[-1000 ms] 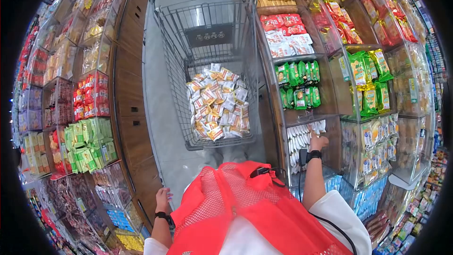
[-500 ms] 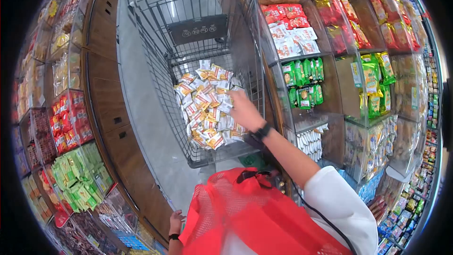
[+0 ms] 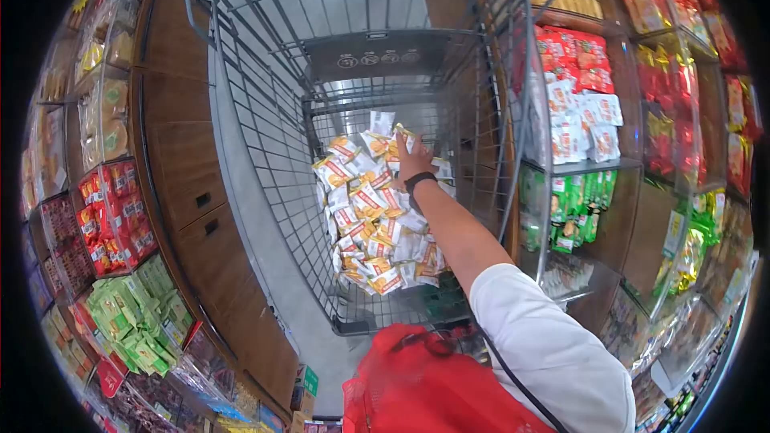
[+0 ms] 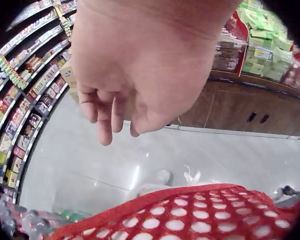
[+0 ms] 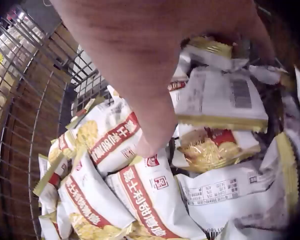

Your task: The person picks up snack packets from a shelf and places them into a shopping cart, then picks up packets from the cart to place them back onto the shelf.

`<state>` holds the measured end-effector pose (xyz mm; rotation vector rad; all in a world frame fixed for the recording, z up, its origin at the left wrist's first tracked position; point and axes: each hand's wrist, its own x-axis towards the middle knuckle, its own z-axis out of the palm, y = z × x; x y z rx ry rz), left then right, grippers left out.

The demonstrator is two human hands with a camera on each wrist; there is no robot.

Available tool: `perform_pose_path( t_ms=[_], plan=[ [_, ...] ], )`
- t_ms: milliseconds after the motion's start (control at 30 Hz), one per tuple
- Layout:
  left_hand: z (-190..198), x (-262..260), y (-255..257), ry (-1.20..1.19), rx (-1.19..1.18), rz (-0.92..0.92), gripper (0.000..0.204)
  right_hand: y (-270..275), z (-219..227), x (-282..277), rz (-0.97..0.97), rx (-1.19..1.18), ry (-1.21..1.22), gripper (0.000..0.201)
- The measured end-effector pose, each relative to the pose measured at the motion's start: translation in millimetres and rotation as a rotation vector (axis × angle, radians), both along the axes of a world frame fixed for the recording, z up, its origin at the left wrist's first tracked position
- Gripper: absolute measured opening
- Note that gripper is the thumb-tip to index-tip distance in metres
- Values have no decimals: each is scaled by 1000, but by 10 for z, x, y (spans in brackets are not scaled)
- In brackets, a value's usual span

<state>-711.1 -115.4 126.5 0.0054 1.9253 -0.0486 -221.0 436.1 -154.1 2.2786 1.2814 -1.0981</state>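
In the shopping cart [image 3: 353, 323] lies a heap of small white-and-yellow snack packets [image 3: 373, 228] with red labels. My right hand [image 3: 417, 162] reaches into the far right part of that heap, its fingers spread. In the right wrist view the thumb [image 5: 152, 132] points down onto the packets, with the fingers well apart from it and more packets [image 5: 222, 97] between. Some fingertips are hidden behind the hand. My left hand [image 4: 140, 75] hangs over the floor in the left wrist view, holding nothing, its fingers loosely bent.
Clear-walled snack bins flank the cart. On the right are red packs [image 3: 573, 56], white packs [image 3: 581, 124] and green packs [image 3: 573, 208]; on the left, green packs [image 3: 136, 313] and red packs [image 3: 116, 216]. Wooden cabinets [image 3: 180, 144] line the left. A red mesh vest [image 4: 190, 215] hangs below my left hand.
My right hand has gone from the white packets in the right-hand bin to the heap in the cart, then farther across it. The view has shifted closer to the cart.
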Motion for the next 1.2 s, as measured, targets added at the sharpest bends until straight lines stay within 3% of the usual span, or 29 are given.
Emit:
perform_pose_path(
  t_ms=[33, 67, 167, 200, 300, 467, 700, 767, 833, 933, 967, 1000, 1100, 1200],
  plan=[
    [42, 47, 9, 8, -11, 1, 16, -79, -166, 12, 20, 39, 26, 119],
    [85, 74, 4, 14, -19, -5, 16, -202, -313, 43, 41, 269, 63, 104],
    [166, 122, 14, 20, -25, -14, 16, -303, -472, 51, 70, 360, 54, 86],
    [173, 160, 0, 18, -28, -14, 16, -316, -422, 38, 139, 336, 21, 72],
    [200, 151, 3, 19, -5, -29, 16, -288, -333, 48, 37, 278, 174, 61],
    [157, 47, 20, 8, 47, -82, 16, -454, -132, 117, -164, 529, 184, 51],
    [-65, -362, 343, -29, 281, -310, 16, -768, 846, 128, -694, 709, 395, 50],
    [-178, -460, 658, -40, 386, -420, 16, -934, 1033, 88, -766, 879, 540, 46],
    [-138, -212, 1423, -66, 441, -521, 23, -1108, 1608, 4, -825, 897, 713, 45],
    [220, 566, 2610, -294, 681, -489, 28, -1329, 2668, -276, -912, 941, 998, 48],
    [462, 862, 2927, -544, 692, -217, 39, -1425, 3006, -392, -884, 964, 1056, 48],
    [757, 1154, 3272, -885, 682, -104, 51, -1537, 3307, -515, -853, 990, 1115, 48],
    [1360, 1793, 3667, -1350, 649, 30, 62, -1888, 3833, -872, -687, 1079, 1146, 50],
    [1762, 2021, 3589, -1218, 690, -239, 69, -2300, 4267, -1125, -532, 1179, 1070, 51]
  ],
)
